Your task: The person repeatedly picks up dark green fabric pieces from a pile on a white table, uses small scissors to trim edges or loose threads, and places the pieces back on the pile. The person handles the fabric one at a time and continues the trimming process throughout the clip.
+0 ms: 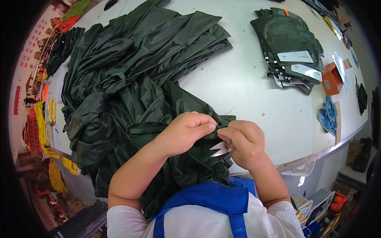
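A large heap of dark green, slightly shiny fabric (119, 59) covers the left of the table and hangs over its near edge. My left hand (184, 133) is closed, thumb and forefinger pinching an edge of this fabric. Close beside it, my right hand (247, 143) is closed around small metal thread snips (220, 149), their two pointed blades apart and directed left over the cloth. The thumb and forefinger of that hand also meet at the fabric edge, a short gap from my left fingertips. The snips' handle is hidden in my palm.
A stack of folded dark green pieces with white labels (295, 56) lies at the far right. Near it are an orange box (332, 79) and a crumpled blue cloth (328, 115). Yellow material (55, 176) hangs at the left table edge. Bins (317, 202) stand below right.
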A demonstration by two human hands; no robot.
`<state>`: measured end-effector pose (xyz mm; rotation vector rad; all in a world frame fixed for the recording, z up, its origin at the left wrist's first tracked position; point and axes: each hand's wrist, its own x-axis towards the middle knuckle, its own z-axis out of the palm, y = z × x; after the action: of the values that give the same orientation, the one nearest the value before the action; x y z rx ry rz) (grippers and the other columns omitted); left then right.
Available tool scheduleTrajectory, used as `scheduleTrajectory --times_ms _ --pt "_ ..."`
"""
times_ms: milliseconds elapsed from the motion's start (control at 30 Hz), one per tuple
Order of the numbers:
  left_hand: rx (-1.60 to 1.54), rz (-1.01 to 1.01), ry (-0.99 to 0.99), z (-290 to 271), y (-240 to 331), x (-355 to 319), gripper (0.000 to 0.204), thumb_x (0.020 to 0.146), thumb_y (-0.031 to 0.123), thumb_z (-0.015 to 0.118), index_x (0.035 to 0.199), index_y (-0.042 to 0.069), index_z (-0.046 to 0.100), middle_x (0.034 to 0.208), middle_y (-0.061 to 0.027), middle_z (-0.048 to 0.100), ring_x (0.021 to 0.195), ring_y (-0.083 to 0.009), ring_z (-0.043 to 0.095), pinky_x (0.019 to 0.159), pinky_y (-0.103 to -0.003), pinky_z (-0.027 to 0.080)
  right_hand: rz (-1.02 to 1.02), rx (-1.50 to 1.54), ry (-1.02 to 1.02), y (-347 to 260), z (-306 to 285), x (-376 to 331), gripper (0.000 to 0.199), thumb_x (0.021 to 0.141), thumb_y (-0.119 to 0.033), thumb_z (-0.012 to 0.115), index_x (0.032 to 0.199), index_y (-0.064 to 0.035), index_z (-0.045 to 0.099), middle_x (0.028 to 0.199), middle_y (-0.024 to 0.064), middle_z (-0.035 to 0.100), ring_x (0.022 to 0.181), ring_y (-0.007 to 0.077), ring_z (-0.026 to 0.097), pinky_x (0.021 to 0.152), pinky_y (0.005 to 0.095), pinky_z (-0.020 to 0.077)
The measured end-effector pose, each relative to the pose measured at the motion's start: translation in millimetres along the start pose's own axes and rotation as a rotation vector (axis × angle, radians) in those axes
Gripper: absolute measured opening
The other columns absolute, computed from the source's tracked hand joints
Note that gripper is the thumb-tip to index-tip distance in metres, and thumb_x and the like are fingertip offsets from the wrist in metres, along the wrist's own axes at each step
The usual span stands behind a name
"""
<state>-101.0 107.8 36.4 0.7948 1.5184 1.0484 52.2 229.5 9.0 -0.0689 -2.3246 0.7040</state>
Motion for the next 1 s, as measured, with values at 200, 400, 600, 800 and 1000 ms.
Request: scheduleTrajectory --times_ms 200,400,600,800,1000 --pt "-0.054 -0.012 0.022 -1.5 -1.5 -0.7 0.019 0.092 0.011 0.052 0.093 -0.005 0.062 0.080 -0.0005 0.059 0.076 -0.0068 0.052 0.074 -0.021 0.042 0.187 0.332 0.031 -3.8 -0.8 3.7 0.024 0.068 -0.004 0.070 0.090 -0.0065 0.060 0.079 0.0060 0.055 0.064 0.0158 0.054 0.054 0.0271 0.0430" --pt "-0.284 -0.036 0.015 -5.4 -5.3 -3.6 0.019 0.091 0.011 0.052 0.095 -0.004 0.063 0.084 0.0003 0.061 0.079 -0.0063 0.052 0.075 -0.021 0.041 0.301 0.299 0.007 18.4 -19.7 -18.1 0.039 0.064 -0.009 0.078 0.098 -0.0037 0.058 0.084 0.0071 0.058 0.068 0.0177 0.055 0.057 0.0289 0.0427" --pt "-0.311 -0.058 -0.005 -6.9 -1.8 -5.7 0.020 0.091 0.012 0.052 0.095 -0.004 0.063 0.084 -0.0002 0.062 0.079 -0.0062 0.052 0.077 -0.021 0.041 0.096 0.088 -0.004 14.7 -14.1 -9.9 0.036 0.060 -0.013 0.080 0.092 -0.0061 0.064 0.084 0.0061 0.062 0.068 0.0209 0.056 0.058 0.0312 0.0422" --pt "-0.314 -0.056 -0.027 -6.3 -1.9 -6.5 0.020 0.091 0.012 0.052 0.095 -0.004 0.063 0.086 -0.0012 0.063 0.081 -0.0069 0.054 0.077 -0.021 0.042 0.032 0.070 0.008 13.8 -10.6 -4.6 0.033 0.061 -0.012 0.079 0.091 -0.0082 0.066 0.082 0.0028 0.062 0.064 0.0181 0.054 0.057 0.0305 0.0399" --pt "-0.281 -0.058 -0.014 -5.4 -3.0 -5.6 0.020 0.092 0.011 0.051 0.096 -0.004 0.063 0.087 -0.0019 0.063 0.080 -0.0072 0.054 0.077 -0.022 0.042 0.007 0.045 0.018 14.2 -9.4 -4.6 0.029 0.061 -0.013 0.079 0.087 -0.0090 0.066 0.080 0.0017 0.062 0.062 0.0168 0.053 0.055 0.0297 0.0379"
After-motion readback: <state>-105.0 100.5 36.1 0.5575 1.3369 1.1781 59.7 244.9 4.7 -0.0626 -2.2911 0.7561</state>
